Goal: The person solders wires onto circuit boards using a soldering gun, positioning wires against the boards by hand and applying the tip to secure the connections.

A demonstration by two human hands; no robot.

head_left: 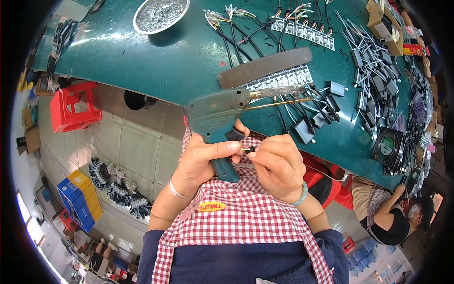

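My left hand (196,161) is closed around the handle of a dark green soldering gun (215,111), its metal tip pointing right over the table edge. The same hand's thumb and fingers reach the thin coloured wires of a short black cable end (252,149). My right hand (282,166) pinches that cable end between thumb and fingertips, close in front of my checked apron (246,217). Beyond the gun's tip lies a panel of small white circuit boards (283,79), partly under a dark flat bar (265,67). Small black-grey boxes with cables (303,131) lie near the tip.
The green table (142,66) carries a white bowl (152,32), another circuit board strip (307,34), bundled black cables (231,42) and heaped boxes with leads (378,85). A fan (388,146) sits at the right edge. A red stool (75,109) stands left; a co-worker (395,217) sits right.
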